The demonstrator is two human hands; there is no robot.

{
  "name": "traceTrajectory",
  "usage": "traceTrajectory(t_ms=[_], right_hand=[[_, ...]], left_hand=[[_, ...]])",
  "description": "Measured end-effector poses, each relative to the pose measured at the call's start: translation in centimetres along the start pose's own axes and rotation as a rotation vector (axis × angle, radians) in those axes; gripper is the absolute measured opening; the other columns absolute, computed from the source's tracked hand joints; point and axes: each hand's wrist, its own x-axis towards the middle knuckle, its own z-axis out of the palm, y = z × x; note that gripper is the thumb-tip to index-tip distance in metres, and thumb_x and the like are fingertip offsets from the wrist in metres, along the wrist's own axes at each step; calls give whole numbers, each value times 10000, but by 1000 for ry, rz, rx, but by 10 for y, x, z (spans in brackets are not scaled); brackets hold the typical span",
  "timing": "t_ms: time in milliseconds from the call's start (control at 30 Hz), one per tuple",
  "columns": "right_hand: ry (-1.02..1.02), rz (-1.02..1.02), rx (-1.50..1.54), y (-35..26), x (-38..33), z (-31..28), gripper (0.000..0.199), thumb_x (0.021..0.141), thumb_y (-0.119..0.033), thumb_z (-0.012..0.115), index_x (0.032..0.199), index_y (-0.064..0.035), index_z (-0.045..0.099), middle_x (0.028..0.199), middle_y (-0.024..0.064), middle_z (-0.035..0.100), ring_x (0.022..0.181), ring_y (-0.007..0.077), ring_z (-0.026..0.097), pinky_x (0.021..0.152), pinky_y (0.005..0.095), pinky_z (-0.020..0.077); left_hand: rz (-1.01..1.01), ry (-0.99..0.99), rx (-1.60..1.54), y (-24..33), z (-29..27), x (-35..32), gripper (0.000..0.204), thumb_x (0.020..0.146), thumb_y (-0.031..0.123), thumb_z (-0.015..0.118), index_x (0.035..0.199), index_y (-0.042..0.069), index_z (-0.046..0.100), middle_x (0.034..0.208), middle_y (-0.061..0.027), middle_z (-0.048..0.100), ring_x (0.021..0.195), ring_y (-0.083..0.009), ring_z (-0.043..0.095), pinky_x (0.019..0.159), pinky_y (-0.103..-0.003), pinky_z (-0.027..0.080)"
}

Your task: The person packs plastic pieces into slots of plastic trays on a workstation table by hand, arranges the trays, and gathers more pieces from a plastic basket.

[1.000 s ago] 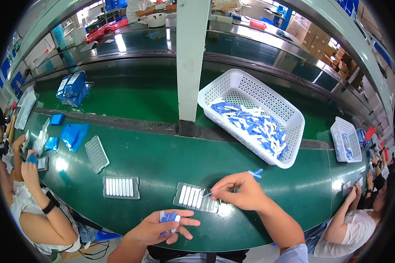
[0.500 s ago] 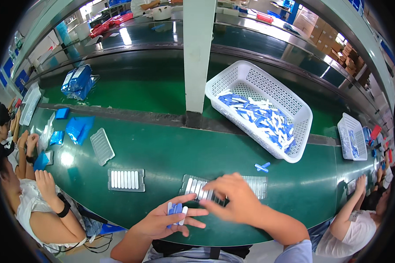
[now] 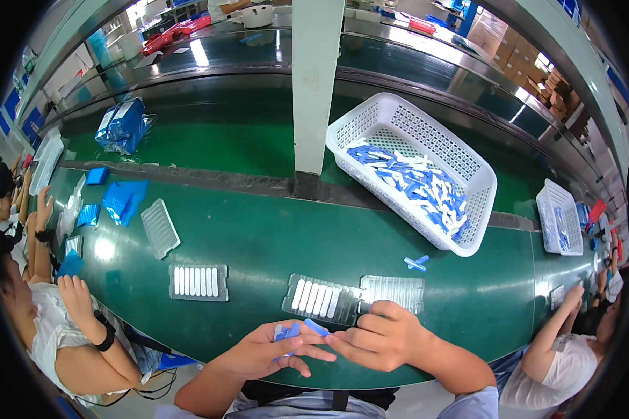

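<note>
Right hand (image 3: 384, 339): thumb and forefinger appear pinched on the right end of one blue strip (image 3: 318, 327); other fingers curled.
Blue strip: tilted, between the hands; far end over the left forefinger; contact there cannot be told.
Left hand (image 3: 264, 353): thumb pressed over a bunch of blue and white strips (image 3: 286, 333); remaining fingers spread.
Handling, as judged: light pinch at the strip's end advised; even left thumb pressure, lest neighbouring strips slide out; right knuckles best lifted over tray rims.
Front tray (image 3: 346, 306): clear plastic, just beyond the hands, slightly askew; white strips (image 3: 314, 298) side by side from its left end, bare slots at its right.
Right tray (image 3: 396, 290): clear, beside the front tray; partly hidden by the right hand.
Left tray (image 3: 222, 283): well apart from the front tray; white strips in a row.
Table edge (image 3: 328, 385): curves close below both hands; forearms cross it.
Room for moving: green tabletop (image 3: 258, 244) between left and front trays, and onward toward the basket (image 3: 476, 178); crossed loose strips (image 3: 416, 263) near the basket limit a right-hand reach.
</note>
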Motion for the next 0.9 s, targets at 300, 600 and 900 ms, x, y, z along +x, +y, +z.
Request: traceTrajectory(t_ms=[300,600,900], right_hand=[[115,157,40,6,-1,-9,121,732,-104,770,844,-130,736,729,-34,526,631,136,476,692,308,405],[-193,826,350,24,0,22,63,783,-163,739,772,-111,704,654,-20,596,697,205,588,769,368,399],[-112,645,65,12,7,22,345,822,-197,734,1142,-81,675,990,72,605,898,285,558,849,423,366]], left_hand=[[38,44,54,3,0,-3,467,1083,150,512,1495,-44,411,1476,-259,525,1238,-372,643,780,-369,624],[-26,81,-73,-7,-2,-8,548,1091,148,497,1572,-27,303,1475,-261,527,1172,-304,683,625,-271,568],[-51,-80,-147,-10,-12,-13,534,1109,199,449,1551,-66,312,1426,-305,551,1000,-289,741,500,-239,514]])
